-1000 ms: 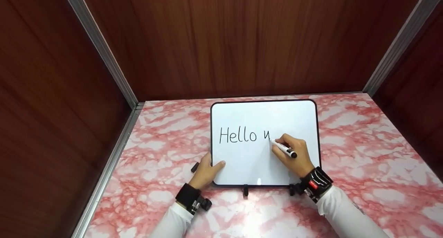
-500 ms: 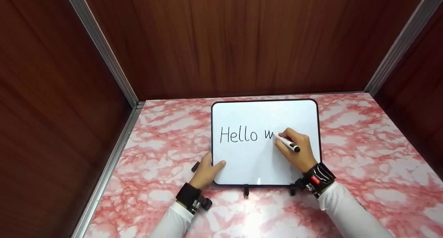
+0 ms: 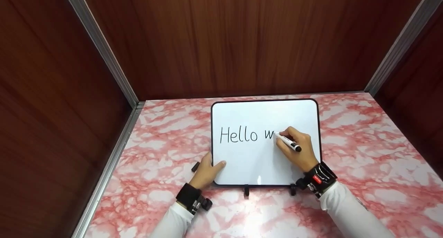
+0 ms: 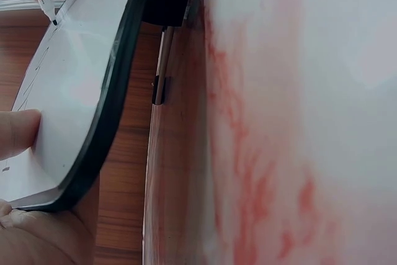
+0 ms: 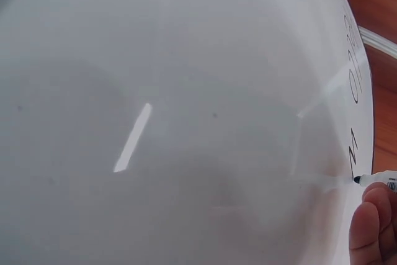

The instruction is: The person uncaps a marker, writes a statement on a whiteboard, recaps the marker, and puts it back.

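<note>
A whiteboard [image 3: 249, 165] with a black rim leans on a stand, with "Hello w" in black handwriting [image 3: 238, 134] across its middle. My right hand [image 3: 298, 149] pinches a white marker [image 3: 288, 142] with a black end. In the right wrist view the dark nib of the marker [image 5: 375, 180] is right at the board's surface, beside the last letter. My left hand [image 3: 207, 170] grips the board's lower left edge, thumb on the front face and the other fingers behind it. The left wrist view shows that thumb [image 4: 22, 130] over the white face.
Black stand feet [image 3: 246, 190] stick out under the board's lower edge. A small black piece [image 3: 195, 166] shows just left of my left hand. The table [image 3: 166, 134] has a red and white marbled top, with wood-grain panels [image 3: 235, 40] behind and at both sides.
The marker has moved up and slightly right in my right hand, and the unfinished stroke shape after "Hello" now reads as a "w". My left hand stays at the board's edge.
</note>
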### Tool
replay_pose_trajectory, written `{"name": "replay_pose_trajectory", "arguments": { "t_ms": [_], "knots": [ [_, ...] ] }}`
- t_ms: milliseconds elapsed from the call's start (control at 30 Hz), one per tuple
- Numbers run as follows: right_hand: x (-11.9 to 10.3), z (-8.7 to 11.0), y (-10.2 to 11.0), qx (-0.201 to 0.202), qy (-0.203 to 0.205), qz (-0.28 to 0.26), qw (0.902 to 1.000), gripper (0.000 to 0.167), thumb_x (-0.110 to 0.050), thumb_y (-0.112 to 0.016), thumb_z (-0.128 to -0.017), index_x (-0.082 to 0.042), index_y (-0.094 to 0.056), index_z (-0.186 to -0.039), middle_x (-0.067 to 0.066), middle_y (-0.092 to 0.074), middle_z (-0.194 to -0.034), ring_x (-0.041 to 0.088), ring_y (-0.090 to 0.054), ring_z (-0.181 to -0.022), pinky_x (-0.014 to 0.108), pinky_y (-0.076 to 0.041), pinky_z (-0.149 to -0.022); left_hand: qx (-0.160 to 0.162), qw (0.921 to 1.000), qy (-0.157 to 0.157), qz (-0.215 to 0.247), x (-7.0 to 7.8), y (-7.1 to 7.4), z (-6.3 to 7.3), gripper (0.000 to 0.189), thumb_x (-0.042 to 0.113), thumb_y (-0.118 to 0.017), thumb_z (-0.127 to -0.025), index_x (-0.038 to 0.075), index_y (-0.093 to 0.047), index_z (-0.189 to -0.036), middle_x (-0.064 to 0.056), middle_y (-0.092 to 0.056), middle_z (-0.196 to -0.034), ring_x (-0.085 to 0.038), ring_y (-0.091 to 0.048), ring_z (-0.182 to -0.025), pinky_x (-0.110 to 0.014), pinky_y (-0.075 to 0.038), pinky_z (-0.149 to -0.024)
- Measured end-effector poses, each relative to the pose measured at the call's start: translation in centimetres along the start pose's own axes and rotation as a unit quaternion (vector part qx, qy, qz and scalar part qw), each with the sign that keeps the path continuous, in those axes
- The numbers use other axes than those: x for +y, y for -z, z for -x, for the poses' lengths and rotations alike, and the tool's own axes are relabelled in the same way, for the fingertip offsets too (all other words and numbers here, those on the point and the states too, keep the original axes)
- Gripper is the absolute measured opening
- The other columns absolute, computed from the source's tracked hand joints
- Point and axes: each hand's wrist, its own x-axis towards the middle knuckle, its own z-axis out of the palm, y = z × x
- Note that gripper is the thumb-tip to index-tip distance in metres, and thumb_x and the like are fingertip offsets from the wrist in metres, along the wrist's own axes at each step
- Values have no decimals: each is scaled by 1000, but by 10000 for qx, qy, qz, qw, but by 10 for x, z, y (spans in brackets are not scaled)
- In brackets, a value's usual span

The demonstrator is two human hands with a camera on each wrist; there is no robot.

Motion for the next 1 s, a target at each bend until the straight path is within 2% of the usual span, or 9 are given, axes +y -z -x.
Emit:
{"name": "replay_pose_trajectory", "arguments": {
  "t_ms": [333, 733, 833, 1000],
  "knots": [
    [2, 4, 3, 155, -134, -46, 9998, 14, -1, -75, -74, -8, -63, -75, -6, -60, -63, 7, -48, -49, 17, -36, -44, 78, 9998, -22, -185, 2, 0, 1, 40, 0, -60, -92, -10, -49, -129, -23, -64, -112, -27, -65, -94, -35, -54, -82],
    [3, 7, 3, -40, -4, -52, 10000, 12, -1, -74, -75, -7, -63, -77, -7, -62, -66, 6, -48, -50, 17, -37, -44, 68, 9995, -10, -297, 5, -1, 2, 40, 0, -60, -92, -10, -49, -129, -22, -63, -113, -26, -65, -96, -35, -53, -84],
    [3, 9, 2, -49, 0, -23, 10000, 12, -2, -74, -75, -9, -64, -76, -8, -62, -65, 5, -47, -50, 17, -36, -44, 45, 9994, -14, -337, 2, 0, 0, 39, 1, -61, -92, -10, -49, -128, -22, -64, -111, -26, -65, -95, -35, -53, -84],
    [2, 12, 4, -50, 16, 45, 10000, 14, 0, -73, -72, -10, -64, -75, -7, -62, -64, 5, -46, -49, 17, -35, -43, 72, 9992, -1, -396, -20, 1, -8, 41, 5, -62, -93, -8, -48, -129, -21, -65, -110, -25, -65, -93, -36, -54, -83]
  ]
}}
